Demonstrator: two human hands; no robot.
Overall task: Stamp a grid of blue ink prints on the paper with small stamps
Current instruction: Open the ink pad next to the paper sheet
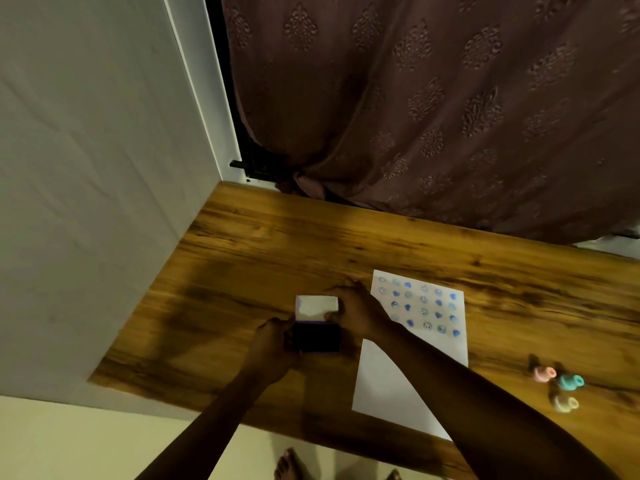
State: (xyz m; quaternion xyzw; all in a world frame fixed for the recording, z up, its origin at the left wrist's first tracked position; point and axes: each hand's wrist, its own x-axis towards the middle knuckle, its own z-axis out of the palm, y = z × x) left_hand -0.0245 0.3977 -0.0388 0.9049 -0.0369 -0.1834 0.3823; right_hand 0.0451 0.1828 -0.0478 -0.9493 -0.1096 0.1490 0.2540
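A white sheet of paper (412, 382) lies on the wooden table (242, 258); its far half carries a grid of several blue prints (420, 306). Left of the paper sits an ink pad (317, 337) with a dark blue base and a white lid (317, 308) raised at its far side. My left hand (273, 344) grips the pad's left end. My right hand (356, 310) holds the lid's right edge. Three small stamps lie right of the paper: pink (543, 373), teal (570, 381) and cream (565, 403).
A white wall (90, 188) borders the table's left edge. A brown patterned curtain (433, 109) hangs behind the far edge. My bare feet (289, 465) show on the pale floor below the near edge.
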